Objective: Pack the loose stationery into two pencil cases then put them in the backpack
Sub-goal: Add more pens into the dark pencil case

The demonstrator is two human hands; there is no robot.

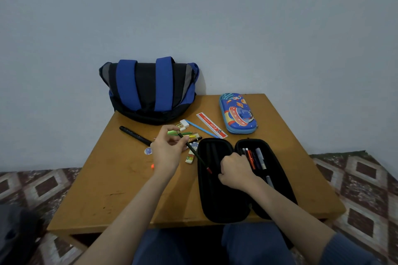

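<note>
Head: open black case (217,200) holds pens (256,157)

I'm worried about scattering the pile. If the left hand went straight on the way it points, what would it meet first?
Likely the green pen, just past the left hand, then the white eraser; the hand's height above the table is unclear.

1 backpack (148,90), 1 table (129,189), 1 ruler (212,125). Pencil cases: 2, i.e. black case (217,200) & blue case (238,114). Hands: 2, i.e. left hand (167,153) & right hand (235,173). 1 black pencil (195,153), 1 black marker (135,135), 1 blue pencil (201,129). Erasers: 2 clear, i.e. white eraser (184,123) & sleeved eraser (190,157). Pens (259,157) in black case: approx 5, exact no. unclear
</note>
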